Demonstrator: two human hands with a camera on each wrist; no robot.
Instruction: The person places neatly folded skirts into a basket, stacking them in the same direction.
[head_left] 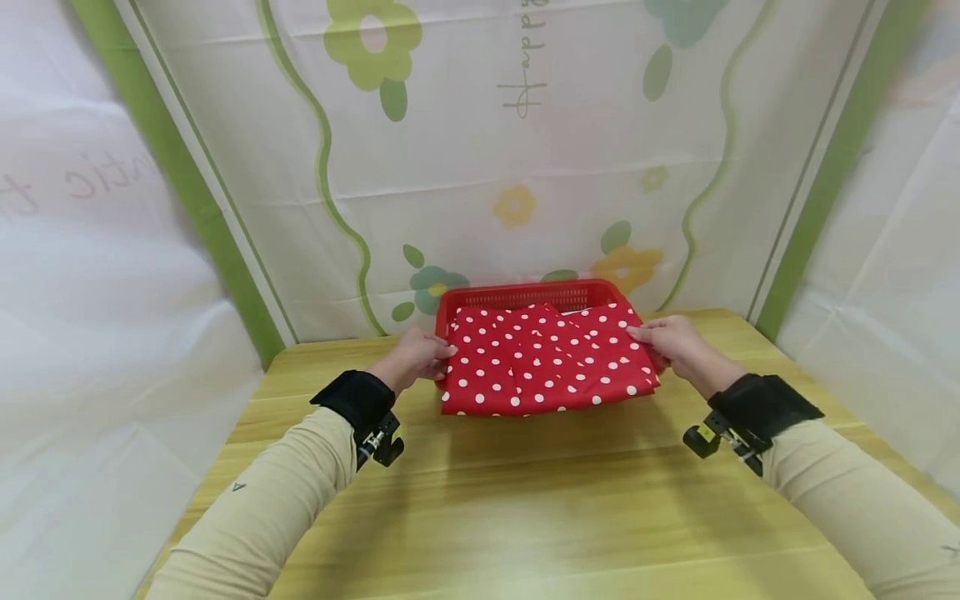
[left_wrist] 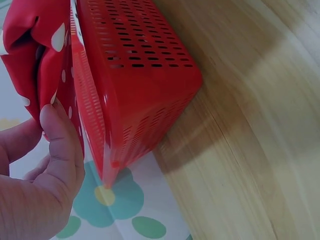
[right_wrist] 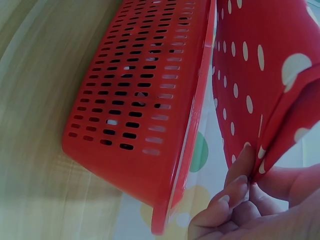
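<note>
A red cloth with white polka dots [head_left: 547, 358], folded in layers, is held by both hands above a red plastic basket [head_left: 525, 296]. On the left, my left hand [head_left: 420, 357] pinches the cloth's side edge between thumb and fingers. At the opposite edge my right hand [head_left: 678, 340] pinches the cloth the same way. In the left wrist view the folded layers of cloth [left_wrist: 47, 55] meet at the thumb, beside the slotted basket wall [left_wrist: 145, 45]. The right wrist view shows the cloth [right_wrist: 250, 85] apart from the basket rim [right_wrist: 192, 130]. Most of the basket's inside is hidden.
The basket stands at the back of a wooden table [head_left: 510, 508], close to a white printed curtain [head_left: 450, 167]. More white fabric hangs on the left [head_left: 97, 333] and right sides. Through the right basket wall's slots, some pale bits [right_wrist: 112, 122] show.
</note>
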